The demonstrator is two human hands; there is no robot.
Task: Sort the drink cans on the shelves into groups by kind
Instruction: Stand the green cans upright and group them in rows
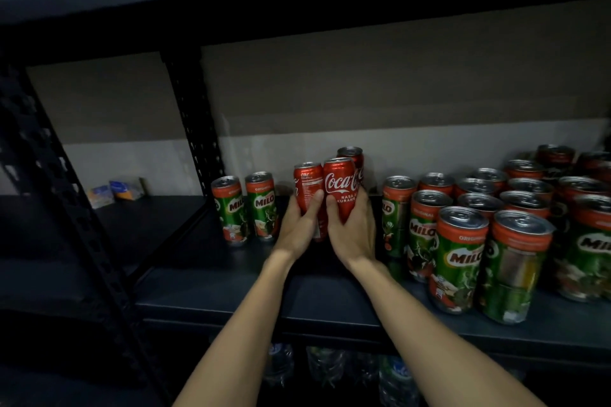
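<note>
Dark metal shelf (231,287), head view, dim light.

Left hand (297,228): wrapped round a red Coca-Cola can (307,188), thumb across its front, can upright, lower part hidden behind the hand.

Right hand (353,231): wrapped round a second Coca-Cola can (339,188), logo facing out, thumb on its front; fingers also reaching behind to a third red can (352,155) just behind. Grip on that third can: cannot tell. All three cans pressed together near the middle of the shelf.

Left of the hands: two Milo cans (246,208), upright, side by side, near the perforated upright post (193,116).

Right of the hands: large cluster of Milo cans (463,241), upright, packed in rows from the shelf's front edge to the back. Further red-topped cans (555,155) at far right rear, kind unclear.

Neighbouring bay, left: small blue and orange packets (114,192) lying at the back.

Shelf below: clear plastic bottles (330,363), partly visible.
</note>
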